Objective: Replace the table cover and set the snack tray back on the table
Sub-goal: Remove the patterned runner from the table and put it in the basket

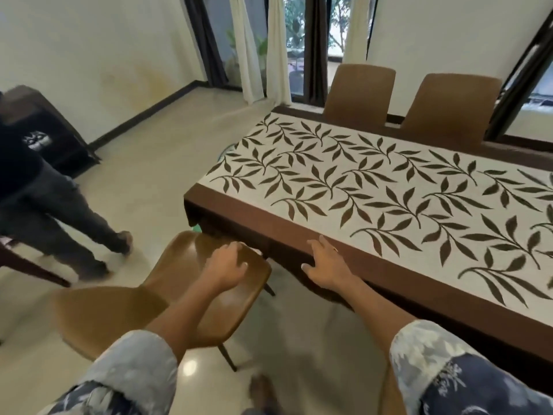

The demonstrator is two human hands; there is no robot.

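- Checking the key relation first: the table cover [374,181] lies spread over the table [419,298], its long axis running along the near edge and out of view to the right.
- My right hand [326,266] is the nearer one. It rests flat on the cover's brown border at the near edge, fingers [314,245] straight and apart, gripping nothing.
- My left hand [226,265] is off the table, beside the near left corner, with its fingers curled over the top of the near chair [233,304].
- Snack tray: I can't see it anywhere, so I judge the cover step is about done and fetching the tray comes next.
- That near chair stands tight against the near edge and could block my way.
- Two far chairs [359,91] line the far edge.
- Another person [45,190] is on the floor to the left, well apart from the table.
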